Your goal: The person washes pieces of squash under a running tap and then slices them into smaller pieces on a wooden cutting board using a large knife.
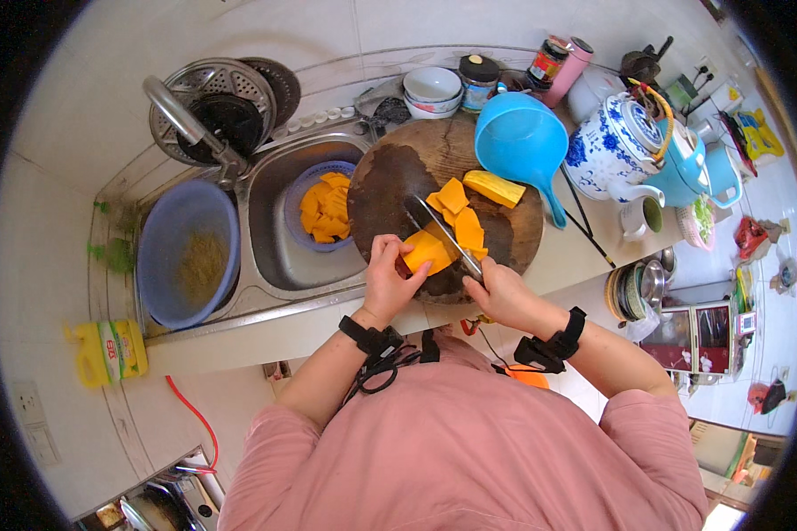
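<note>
On a round wooden chopping board [398, 166], my left hand [392, 273] holds a chunk of orange pumpkin [428, 252] by its left end. My right hand [501, 292] grips a kitchen knife [446, 229], whose blade stands at the right side of that chunk. Cut pumpkin slices [468, 227] lie just right of the blade. Farther back on the board rests a longer pumpkin wedge [494, 188]. More pumpkin pieces [325, 207] fill a purple plastic basket [293, 226] inside the steel sink, left of the board.
A blue plastic ladle [521, 136] overlaps the board's back right edge, near black chopsticks [588, 229] and a blue-and-white teapot [608, 149]. Stacked bowls [432, 93] stand behind. Left are the faucet [186, 119], a large purple basin [189, 255] and a yellow detergent jug [113, 352].
</note>
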Motion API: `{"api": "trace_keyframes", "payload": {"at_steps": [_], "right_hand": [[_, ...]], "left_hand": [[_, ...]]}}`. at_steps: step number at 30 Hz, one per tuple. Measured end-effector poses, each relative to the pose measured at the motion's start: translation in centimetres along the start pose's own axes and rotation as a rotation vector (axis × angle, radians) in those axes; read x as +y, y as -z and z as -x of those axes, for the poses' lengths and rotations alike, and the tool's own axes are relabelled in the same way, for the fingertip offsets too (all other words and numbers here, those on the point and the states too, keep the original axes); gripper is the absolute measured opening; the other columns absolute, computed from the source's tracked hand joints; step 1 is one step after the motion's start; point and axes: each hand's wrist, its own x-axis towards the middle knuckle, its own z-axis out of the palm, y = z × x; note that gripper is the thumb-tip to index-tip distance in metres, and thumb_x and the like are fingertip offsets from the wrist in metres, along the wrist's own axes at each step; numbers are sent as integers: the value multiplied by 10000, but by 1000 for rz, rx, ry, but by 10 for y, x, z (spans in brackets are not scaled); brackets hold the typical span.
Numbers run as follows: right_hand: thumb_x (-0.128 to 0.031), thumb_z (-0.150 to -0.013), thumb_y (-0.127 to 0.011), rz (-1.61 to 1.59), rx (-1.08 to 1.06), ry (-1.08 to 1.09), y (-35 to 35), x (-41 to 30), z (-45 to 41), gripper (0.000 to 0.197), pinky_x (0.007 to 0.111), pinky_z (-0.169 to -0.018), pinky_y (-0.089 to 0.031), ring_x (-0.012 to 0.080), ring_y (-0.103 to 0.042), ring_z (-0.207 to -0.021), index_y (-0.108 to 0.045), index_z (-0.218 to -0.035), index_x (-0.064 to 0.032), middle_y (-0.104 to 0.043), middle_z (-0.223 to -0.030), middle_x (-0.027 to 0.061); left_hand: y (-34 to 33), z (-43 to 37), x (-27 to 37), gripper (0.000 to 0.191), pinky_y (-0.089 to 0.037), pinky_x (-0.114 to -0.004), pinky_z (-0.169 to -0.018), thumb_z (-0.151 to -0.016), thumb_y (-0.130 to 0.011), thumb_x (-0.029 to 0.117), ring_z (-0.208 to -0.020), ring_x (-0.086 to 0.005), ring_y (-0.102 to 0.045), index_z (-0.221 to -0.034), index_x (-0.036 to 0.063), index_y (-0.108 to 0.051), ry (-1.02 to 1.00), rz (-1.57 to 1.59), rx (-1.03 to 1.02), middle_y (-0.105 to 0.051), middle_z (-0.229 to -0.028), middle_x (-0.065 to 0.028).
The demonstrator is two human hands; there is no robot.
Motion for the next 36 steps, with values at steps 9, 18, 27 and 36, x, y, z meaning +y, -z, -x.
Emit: {"api": "trace_keyframes", "payload": {"at_steps": [9, 18, 27, 36], "right_hand": [[-191, -862, -519, -36, 189, 54, -35, 18, -1, 245, 462, -571, -446, 418, -566, -643, -440, -853, 41, -558, -674, 252], [-185, -855, -527, -56, 110, 73, 23, -8, 19, 235, 453, -598, -431, 416, -557, -711, -435, -909, 25, -566, -735, 237], [-167, -858, -522, 11, 41, 21, 28, -13, 28, 236, 470, -587, -419, 437, -542, -688, -410, -854, 40, -546, -702, 262], [-149, -856, -520, 89, -121, -28, 28, -18, 9, 242, 475, -567, -419, 438, -543, -652, -399, -842, 61, -539, -669, 272]], "left_hand": [[1, 3, 8, 324, -460, -262, -652, -681, -740, 65, -817, -196, -508, -884, 5, -495, -106, -93, 48, -431, -983, -105], [-1, -1, 15, 324, -494, -265, -583, -686, -736, 99, -726, -206, -549, -881, -19, -506, -39, -107, 70, -445, -959, -109], [-3, -2, 14, 318, -469, -248, -606, -689, -738, 101, -772, -180, -522, -878, 1, -503, -48, -83, 72, -447, -974, -99], [-2, 0, 10, 306, -455, -218, -578, -698, -733, 79, -733, -123, -509, -893, 3, -509, 57, 32, 20, -435, -975, -86]]}}
